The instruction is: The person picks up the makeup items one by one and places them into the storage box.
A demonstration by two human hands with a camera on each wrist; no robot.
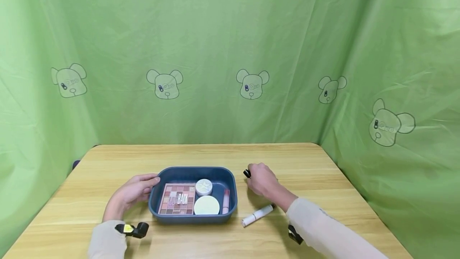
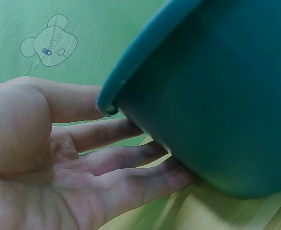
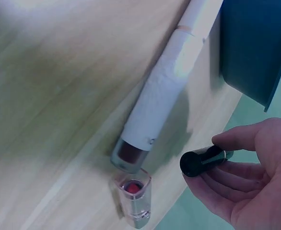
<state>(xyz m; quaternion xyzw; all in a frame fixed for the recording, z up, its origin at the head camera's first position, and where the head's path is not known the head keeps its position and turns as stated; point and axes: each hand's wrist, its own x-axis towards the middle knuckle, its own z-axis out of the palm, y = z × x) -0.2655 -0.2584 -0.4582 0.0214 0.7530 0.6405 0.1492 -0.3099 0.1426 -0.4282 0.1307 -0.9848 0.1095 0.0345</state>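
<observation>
A dark blue storage box (image 1: 192, 220) stands on the table. My left hand (image 1: 133, 192) grips its left side, thumb over the rim and fingers against the outer wall (image 2: 217, 105). Inside lie an eyeshadow palette (image 1: 176, 200), a small white jar with a star on its lid (image 1: 203, 187), a round white compact (image 1: 206, 205) and a pink lip tube (image 1: 226, 202). Right of the box, my right hand (image 1: 263, 180) pinches a small black cylinder (image 3: 198, 163) with a clear part, between thumb and fingers, above the table.
A long white tube (image 3: 159, 91) lies on the table right of the box, below my right hand. Near its end is a clear-cased lipstick (image 3: 135, 201) with a red centre. Green curtains (image 1: 208, 123) hang behind the wooden table (image 1: 122, 157) and at both sides.
</observation>
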